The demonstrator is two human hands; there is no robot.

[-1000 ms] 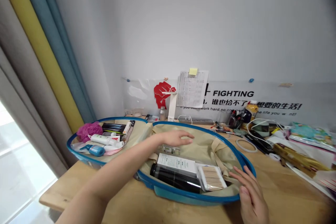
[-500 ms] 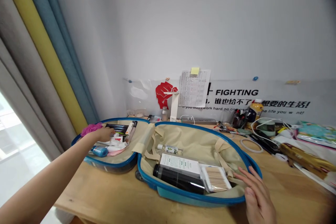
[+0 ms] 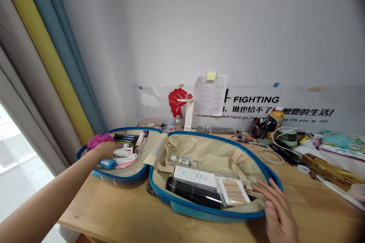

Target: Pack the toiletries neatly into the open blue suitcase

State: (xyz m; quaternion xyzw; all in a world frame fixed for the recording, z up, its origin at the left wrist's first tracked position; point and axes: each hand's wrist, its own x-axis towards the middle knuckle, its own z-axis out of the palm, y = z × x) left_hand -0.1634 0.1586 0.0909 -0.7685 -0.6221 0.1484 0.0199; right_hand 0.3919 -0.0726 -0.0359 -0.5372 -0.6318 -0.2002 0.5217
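Note:
An open hard-shell case with a blue rim and beige lining lies on the desk in two halves. My left hand reaches into its left half, fingers curled over white tubes, right beside a pink mesh bath sponge. Whether it grips anything is hidden. A blue bottle lies just below that hand. My right hand rests open against the blue rim at lower right, nearest a packet of cotton swabs. A black bottle, a white box and a small clear bottle lie in the right half.
The wooden desk carries the case. At the back stand a white desk lamp and a power strip. Cables, a drink bottle, pens and plastic packets crowd the right side. Curtains hang at left.
My left hand has moved left from over the right half into the left half and stays among the tubes over the last half second. The right hand has barely moved.

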